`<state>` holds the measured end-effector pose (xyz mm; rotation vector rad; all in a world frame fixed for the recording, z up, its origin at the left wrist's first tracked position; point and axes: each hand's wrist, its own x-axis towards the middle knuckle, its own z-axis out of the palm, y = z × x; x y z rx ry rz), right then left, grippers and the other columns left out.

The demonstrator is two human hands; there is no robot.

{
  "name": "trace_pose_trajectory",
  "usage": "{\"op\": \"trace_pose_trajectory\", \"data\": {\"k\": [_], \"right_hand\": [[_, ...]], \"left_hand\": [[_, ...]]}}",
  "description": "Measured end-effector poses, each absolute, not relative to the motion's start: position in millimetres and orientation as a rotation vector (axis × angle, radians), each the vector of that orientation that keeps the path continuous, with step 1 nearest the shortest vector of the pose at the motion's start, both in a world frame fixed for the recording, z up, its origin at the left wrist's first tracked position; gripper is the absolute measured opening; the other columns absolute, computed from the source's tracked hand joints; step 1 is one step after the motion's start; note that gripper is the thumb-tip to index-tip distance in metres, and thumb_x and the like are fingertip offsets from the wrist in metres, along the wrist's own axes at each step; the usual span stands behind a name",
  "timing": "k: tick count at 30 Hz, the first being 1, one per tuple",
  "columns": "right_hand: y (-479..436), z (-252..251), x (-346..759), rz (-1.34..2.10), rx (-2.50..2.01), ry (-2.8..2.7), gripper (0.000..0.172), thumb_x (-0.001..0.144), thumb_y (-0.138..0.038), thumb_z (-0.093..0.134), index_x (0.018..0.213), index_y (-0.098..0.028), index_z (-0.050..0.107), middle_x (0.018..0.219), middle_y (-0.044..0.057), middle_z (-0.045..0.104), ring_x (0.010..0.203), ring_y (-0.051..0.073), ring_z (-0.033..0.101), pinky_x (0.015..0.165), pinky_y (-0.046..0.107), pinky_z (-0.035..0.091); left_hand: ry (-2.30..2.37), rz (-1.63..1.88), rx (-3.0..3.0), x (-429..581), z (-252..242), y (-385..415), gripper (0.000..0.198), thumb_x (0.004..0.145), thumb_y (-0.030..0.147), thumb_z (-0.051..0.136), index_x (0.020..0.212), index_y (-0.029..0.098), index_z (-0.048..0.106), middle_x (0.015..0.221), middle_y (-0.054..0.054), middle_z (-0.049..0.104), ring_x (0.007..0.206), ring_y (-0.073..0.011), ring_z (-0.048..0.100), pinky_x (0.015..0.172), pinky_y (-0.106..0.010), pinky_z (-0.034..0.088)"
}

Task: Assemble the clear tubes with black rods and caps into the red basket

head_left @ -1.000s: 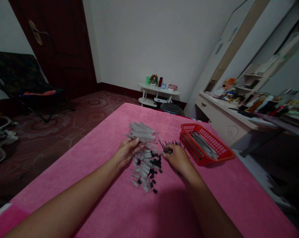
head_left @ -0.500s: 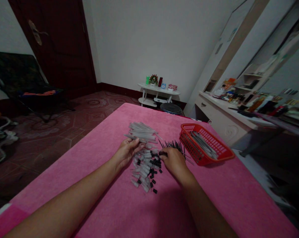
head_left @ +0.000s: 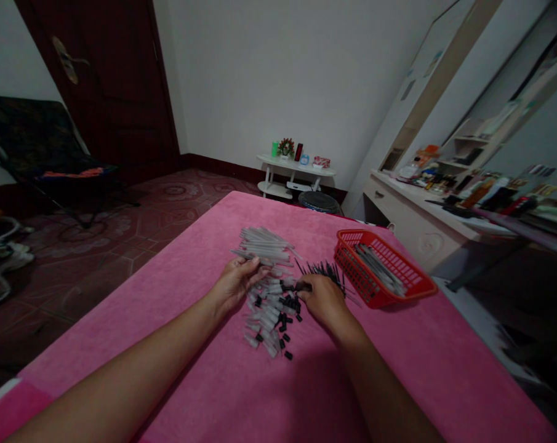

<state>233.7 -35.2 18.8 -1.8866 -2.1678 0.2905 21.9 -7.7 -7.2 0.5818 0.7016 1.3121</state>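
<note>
My left hand (head_left: pixel 237 283) is closed in a pinch on a clear pen barrel (head_left: pixel 241 253), at the near edge of a pile of similar barrels (head_left: pixel 264 239). Below its fingers lie many translucent pen caps (head_left: pixel 266 314), loosely heaped. Small black plugs (head_left: pixel 285 320) are scattered along the right side of that heap. My right hand (head_left: pixel 323 298) is closed, thumb and index finger together beside the black plugs; what its fingertips hold is too dark and small to make out. Just beyond it, thin dark pen refills (head_left: pixel 322 269) lie in a bunch, partly hidden by the hand.
A red plastic basket (head_left: pixel 416 286) holding grey pens (head_left: pixel 382 269) stands on the pink cloth (head_left: pixel 204 381), right of the refills. At the right is a white dresser (head_left: pixel 412 212) crowded with bottles. A low white shelf (head_left: pixel 269 161) and a dark round stool (head_left: pixel 319 201) stand beyond the table.
The fingertips of my right hand have shifted very slightly beside the black plugs. My left hand and the piles look the same.
</note>
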Motion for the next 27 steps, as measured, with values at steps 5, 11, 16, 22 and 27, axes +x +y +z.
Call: {"op": "trace_pose_trajectory", "data": {"k": [5,11,16,22,27], "right_hand": [[-36,25,232,0.284,-1.898,-2.238,0.009,0.07,-0.016,0.063,0.074,-0.02,0.07,0.076,0.005,0.071,0.076,0.018,0.065,0.061,0.023,0.036],[-37,28,235,0.305,-1.859,-2.253,0.018,0.071,-0.013,0.062,0.085,-0.019,0.072,0.086,0.007,0.073,0.086,0.021,0.066,0.071,0.025,0.041],[-36,29,235,0.46,-1.617,-2.094,0.023,0.075,-0.01,0.053,0.086,-0.017,0.072,0.091,0.007,0.072,0.089,0.018,0.064,0.079,0.025,0.043],[-41,31,204,0.774,-1.359,-1.631,0.011,0.072,-0.024,0.059,0.076,-0.015,0.062,0.07,0.002,0.065,0.06,0.014,0.06,0.054,0.023,0.044],[-47,27,190,1.019,-1.249,-1.37,0.015,0.069,-0.027,0.061,0.078,-0.017,0.056,0.069,-0.001,0.06,0.056,0.013,0.059,0.05,0.023,0.048]], "left_hand": [[0.685,1.315,0.596,21,-10,-7,0.003,0.076,0.009,0.067,0.076,0.009,0.063,0.079,-0.007,0.071,0.074,-0.0145,0.069,0.075,-0.024,0.058],[0.713,1.311,0.588,22,-7,-8,0.005,0.075,0.01,0.068,0.076,0.009,0.063,0.078,-0.007,0.071,0.072,-0.0138,0.069,0.076,-0.025,0.058],[0.706,1.316,0.588,23,-7,-9,0.006,0.076,0.01,0.067,0.076,0.009,0.062,0.077,-0.006,0.07,0.072,-0.0137,0.069,0.075,-0.024,0.058],[0.707,1.304,0.618,24,-5,-10,0.015,0.069,0.011,0.074,0.077,0.009,0.061,0.076,-0.005,0.07,0.07,-0.0143,0.069,0.072,-0.025,0.058],[0.716,1.29,0.671,27,-1,-15,0.026,0.063,0.016,0.08,0.079,0.01,0.061,0.077,-0.006,0.071,0.068,-0.0151,0.069,0.068,-0.024,0.057]]}}
